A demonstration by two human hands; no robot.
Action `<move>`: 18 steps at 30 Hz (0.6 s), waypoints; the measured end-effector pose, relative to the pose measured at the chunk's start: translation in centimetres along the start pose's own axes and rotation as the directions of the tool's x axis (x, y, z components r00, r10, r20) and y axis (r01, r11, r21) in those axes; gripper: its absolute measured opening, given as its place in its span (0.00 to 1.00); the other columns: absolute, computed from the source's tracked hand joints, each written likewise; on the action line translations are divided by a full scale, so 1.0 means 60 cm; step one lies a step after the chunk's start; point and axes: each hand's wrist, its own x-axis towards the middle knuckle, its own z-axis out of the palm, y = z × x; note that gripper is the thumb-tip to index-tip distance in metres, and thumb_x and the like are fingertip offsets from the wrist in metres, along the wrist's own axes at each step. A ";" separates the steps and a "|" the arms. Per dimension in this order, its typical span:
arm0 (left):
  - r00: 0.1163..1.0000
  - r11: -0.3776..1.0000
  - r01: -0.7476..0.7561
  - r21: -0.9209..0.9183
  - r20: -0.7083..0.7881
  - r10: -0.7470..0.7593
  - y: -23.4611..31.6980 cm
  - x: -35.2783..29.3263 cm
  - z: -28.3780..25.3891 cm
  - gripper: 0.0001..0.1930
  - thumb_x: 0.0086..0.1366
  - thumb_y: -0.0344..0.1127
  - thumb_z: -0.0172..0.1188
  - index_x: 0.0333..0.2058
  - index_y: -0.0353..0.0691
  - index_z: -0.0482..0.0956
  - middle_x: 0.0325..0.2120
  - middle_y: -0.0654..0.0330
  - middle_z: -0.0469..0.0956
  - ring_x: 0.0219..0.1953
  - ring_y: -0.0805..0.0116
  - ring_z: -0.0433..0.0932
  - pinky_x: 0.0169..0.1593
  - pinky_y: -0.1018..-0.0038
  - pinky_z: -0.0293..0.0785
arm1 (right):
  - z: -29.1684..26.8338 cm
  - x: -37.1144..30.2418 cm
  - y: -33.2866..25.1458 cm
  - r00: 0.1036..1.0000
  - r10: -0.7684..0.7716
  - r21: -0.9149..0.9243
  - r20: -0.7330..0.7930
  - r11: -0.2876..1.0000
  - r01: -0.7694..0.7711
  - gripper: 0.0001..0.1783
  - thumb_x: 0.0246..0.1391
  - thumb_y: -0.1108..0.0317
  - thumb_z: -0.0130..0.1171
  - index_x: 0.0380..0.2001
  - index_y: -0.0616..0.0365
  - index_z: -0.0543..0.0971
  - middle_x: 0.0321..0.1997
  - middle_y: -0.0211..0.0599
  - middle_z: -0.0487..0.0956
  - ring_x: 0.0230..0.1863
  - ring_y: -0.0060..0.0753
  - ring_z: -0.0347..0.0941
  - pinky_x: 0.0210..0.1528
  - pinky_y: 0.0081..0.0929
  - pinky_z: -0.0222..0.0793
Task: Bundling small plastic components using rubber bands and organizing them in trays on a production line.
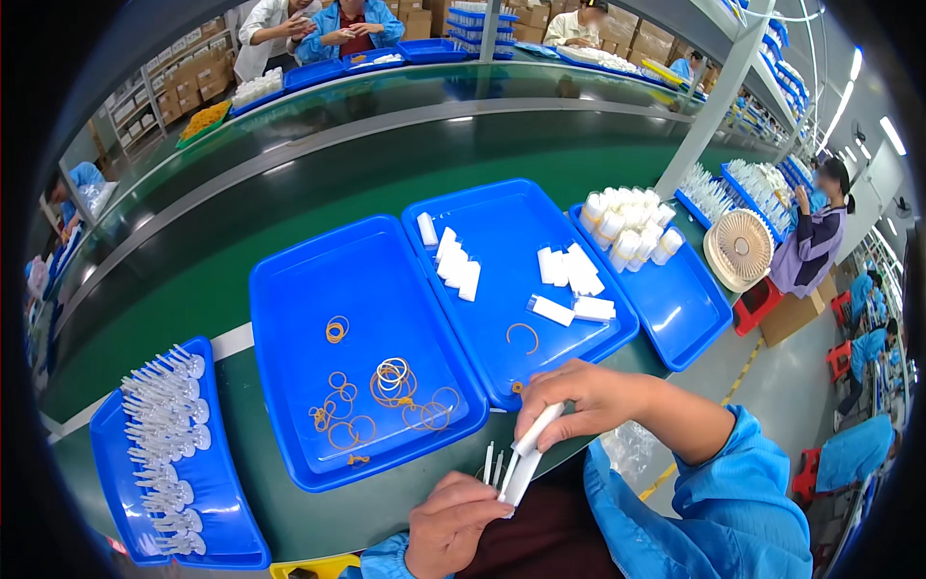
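Left hand (pixel 451 526): fingers pinched on the lower end of white parts (pixel 522 477), at the counter's (pixel 239 405) near edge. Right hand (pixel 584 400): fingers closed around the upper end. Risk: a slack fingertip hold could let parts fall past the edge; loose bands (pixel 391 380) could tangle.

Trays, left to right: first (pixel 114 490), stemmed pieces (pixel 166 434); second (pixel 328 280), bands; third (pixel 502 220), white blocks (pixel 582 272), one band; fourth (pixel 680 323), banded bundles (pixel 629 228).

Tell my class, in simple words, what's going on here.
A person's left hand and right hand hold slim white parts between them. Ahead, one blue tray holds loose orange bands; the next tray holds white pieces. Clustered white bundles sit farther right, and stemmed pieces lie far left.
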 end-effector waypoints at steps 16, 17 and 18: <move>0.983 0.988 0.147 -0.056 -0.105 -0.152 -0.024 -0.024 0.024 0.10 0.49 0.27 0.65 0.32 0.37 0.77 0.34 0.55 0.71 0.34 0.65 0.72 0.40 0.72 0.69 | 0.064 -0.013 -0.006 0.993 0.046 -0.145 0.105 0.989 -0.030 0.09 0.51 0.60 0.58 0.31 0.51 0.72 0.28 0.25 0.71 0.34 0.27 0.67 0.45 0.30 0.51; 0.962 0.973 0.190 -0.129 -0.175 -0.211 -0.019 -0.021 0.028 0.09 0.46 0.24 0.66 0.29 0.37 0.78 0.30 0.57 0.73 0.32 0.65 0.71 0.38 0.73 0.69 | 0.066 -0.013 -0.003 0.995 0.040 -0.153 0.093 0.988 -0.025 0.09 0.51 0.60 0.57 0.31 0.51 0.72 0.28 0.25 0.71 0.34 0.27 0.67 0.45 0.30 0.51; 0.968 0.976 0.196 -0.096 -0.139 -0.208 -0.025 -0.025 0.022 0.11 0.45 0.25 0.67 0.29 0.37 0.77 0.31 0.58 0.72 0.35 0.66 0.69 0.40 0.74 0.68 | 0.068 -0.013 -0.004 0.992 0.072 -0.156 0.103 0.986 -0.055 0.10 0.52 0.60 0.57 0.32 0.51 0.71 0.29 0.26 0.71 0.35 0.28 0.67 0.46 0.31 0.51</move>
